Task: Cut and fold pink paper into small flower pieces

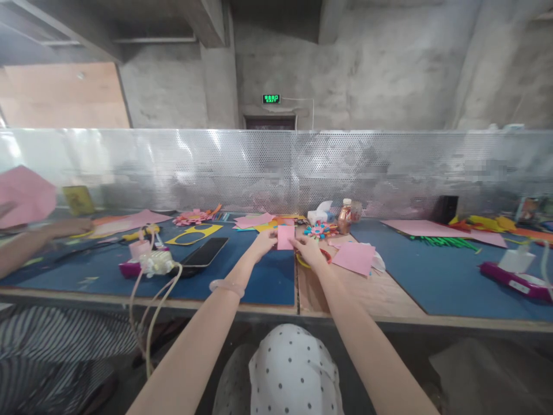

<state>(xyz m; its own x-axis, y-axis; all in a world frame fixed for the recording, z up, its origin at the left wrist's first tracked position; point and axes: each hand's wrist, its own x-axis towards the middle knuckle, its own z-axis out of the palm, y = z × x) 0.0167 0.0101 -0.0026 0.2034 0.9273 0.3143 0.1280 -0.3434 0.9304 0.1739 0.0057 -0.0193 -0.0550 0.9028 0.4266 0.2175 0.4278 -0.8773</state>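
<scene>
A small pink piece of paper (286,237) is held up over the table's middle, between my two hands. Its left edge is pinched by my left hand (264,242), and its right edge by my right hand (308,249). Below my right hand lie red and yellow rings (325,256), partly hidden. A larger pink sheet (355,257) rests to the right on the bare wood. Just behind my hands are more pink and coloured sheets (254,220) and a multicoloured paper flower (320,230).
To the left lie a black phone (209,252), a power strip with a plug and cables (156,260), and a yellow cut-out sheet (194,234). A bottle (344,217) stands behind. A co-worker's arm (41,239) reaches in at far left. A perforated metal screen (207,170) closes the back.
</scene>
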